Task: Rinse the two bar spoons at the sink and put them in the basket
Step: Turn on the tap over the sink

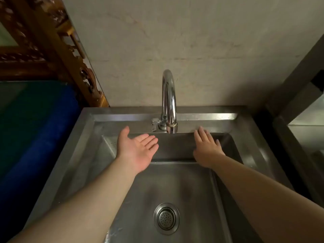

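Neither bar spoon nor the basket appears anywhere in frame, so progress cannot be read directly — judged from this, either nothing has begun or all is done. Both hands are empty over the sink (84, 137): left hand (135, 151) palm up, fingers (149, 142) spread; right hand (206, 149) palm down, fingers spread. The tap (169, 100), centre frame, runs no water. Drain (166, 218) at the bottom; nothing obstructs the basin.
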The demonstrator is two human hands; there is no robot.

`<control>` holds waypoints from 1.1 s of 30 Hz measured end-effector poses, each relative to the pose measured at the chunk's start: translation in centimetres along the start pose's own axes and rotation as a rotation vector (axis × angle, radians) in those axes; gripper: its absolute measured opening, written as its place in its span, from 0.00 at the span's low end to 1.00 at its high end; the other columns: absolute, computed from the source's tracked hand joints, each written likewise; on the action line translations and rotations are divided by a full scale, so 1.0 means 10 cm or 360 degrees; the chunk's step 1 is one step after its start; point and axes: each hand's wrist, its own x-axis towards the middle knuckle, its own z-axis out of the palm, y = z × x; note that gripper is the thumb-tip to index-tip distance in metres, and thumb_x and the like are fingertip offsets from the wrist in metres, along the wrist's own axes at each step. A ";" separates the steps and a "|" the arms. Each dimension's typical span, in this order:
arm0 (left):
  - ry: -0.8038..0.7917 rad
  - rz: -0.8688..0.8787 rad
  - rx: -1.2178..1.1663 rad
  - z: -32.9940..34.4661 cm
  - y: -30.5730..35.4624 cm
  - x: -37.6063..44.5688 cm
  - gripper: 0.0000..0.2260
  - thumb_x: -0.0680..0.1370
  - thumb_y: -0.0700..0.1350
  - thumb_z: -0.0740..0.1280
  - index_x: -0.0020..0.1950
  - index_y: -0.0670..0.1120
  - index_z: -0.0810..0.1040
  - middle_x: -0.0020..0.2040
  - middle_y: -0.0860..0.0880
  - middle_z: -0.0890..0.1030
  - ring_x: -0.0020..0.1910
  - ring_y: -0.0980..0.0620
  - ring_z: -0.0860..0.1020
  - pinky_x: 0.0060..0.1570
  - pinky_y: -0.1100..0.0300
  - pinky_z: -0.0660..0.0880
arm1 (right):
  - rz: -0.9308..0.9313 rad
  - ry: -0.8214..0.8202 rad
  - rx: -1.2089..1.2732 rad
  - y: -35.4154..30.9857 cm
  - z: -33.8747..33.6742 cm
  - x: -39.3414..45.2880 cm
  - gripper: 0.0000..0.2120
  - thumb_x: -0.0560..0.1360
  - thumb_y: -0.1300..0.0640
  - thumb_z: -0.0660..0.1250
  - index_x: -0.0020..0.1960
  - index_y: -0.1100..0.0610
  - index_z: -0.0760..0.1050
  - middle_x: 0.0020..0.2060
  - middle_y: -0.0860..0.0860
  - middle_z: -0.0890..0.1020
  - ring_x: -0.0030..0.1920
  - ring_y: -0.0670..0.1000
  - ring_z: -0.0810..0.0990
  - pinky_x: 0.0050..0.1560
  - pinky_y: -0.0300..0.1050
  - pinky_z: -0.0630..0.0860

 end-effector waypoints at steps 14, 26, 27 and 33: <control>-0.0279 0.0126 -0.0247 -0.09 0.05 0.13 0.38 0.78 0.61 0.55 0.70 0.28 0.61 0.69 0.28 0.68 0.69 0.33 0.67 0.70 0.41 0.62 | 0.0041 0.0126 -0.0073 0.02 0.17 0.11 0.45 0.74 0.65 0.61 0.79 0.50 0.34 0.78 0.47 0.31 0.77 0.52 0.31 0.76 0.59 0.51; -0.0325 0.0152 -0.0186 0.00 0.15 0.15 0.37 0.79 0.62 0.54 0.70 0.29 0.63 0.69 0.29 0.69 0.69 0.34 0.68 0.70 0.41 0.62 | 0.0034 0.0144 -0.0078 0.04 0.19 0.12 0.46 0.74 0.65 0.61 0.79 0.50 0.34 0.78 0.48 0.31 0.77 0.52 0.31 0.75 0.57 0.60; -0.0328 0.0149 -0.0185 0.00 0.16 0.15 0.37 0.79 0.62 0.54 0.70 0.29 0.63 0.69 0.29 0.69 0.68 0.34 0.68 0.69 0.41 0.63 | 0.0032 0.0144 -0.0079 0.05 0.19 0.12 0.46 0.74 0.65 0.61 0.79 0.50 0.33 0.78 0.48 0.31 0.77 0.52 0.31 0.75 0.57 0.60; -0.0314 0.0148 -0.0188 0.02 0.16 0.15 0.37 0.79 0.62 0.54 0.70 0.29 0.63 0.69 0.29 0.69 0.68 0.34 0.69 0.69 0.41 0.63 | 0.0038 0.0146 -0.0071 0.05 0.22 0.13 0.47 0.73 0.67 0.61 0.78 0.49 0.33 0.77 0.47 0.30 0.76 0.52 0.30 0.74 0.57 0.61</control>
